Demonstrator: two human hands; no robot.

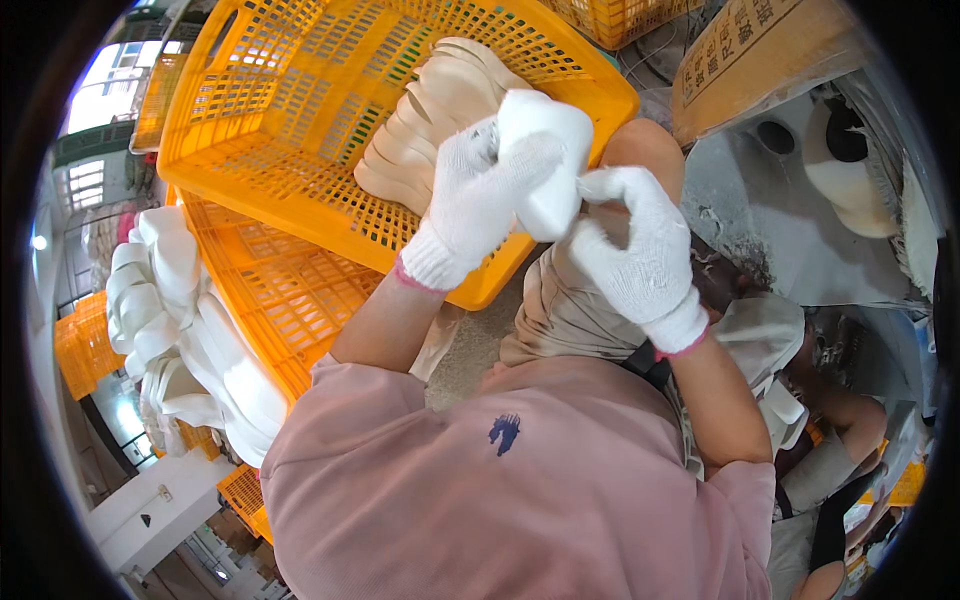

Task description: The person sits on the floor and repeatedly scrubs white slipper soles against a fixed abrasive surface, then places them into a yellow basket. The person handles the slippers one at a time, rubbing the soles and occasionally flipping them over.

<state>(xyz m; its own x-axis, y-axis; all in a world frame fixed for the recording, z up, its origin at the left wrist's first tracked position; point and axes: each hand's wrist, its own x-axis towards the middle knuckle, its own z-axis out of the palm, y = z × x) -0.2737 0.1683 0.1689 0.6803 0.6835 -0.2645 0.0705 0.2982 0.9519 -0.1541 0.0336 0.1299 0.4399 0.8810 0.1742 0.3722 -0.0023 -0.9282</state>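
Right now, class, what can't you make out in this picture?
Head view:
Left hand: most fingertips, hidden behind the white piece.
White piece: its far side, turned away.
Right hand: whether its fingertips pinch the piece's edge, too small to tell.
Crate floor under the beige pieces: covered by them.
Upper crate: cut off by the top edge.

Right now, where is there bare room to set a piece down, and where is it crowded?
Bare mesh lies in the big yellow crate, between its left end and the beige stack. Crowded: around that stack, where the left hand holds a white piece, and left of the lower crate, where a white pile stands.
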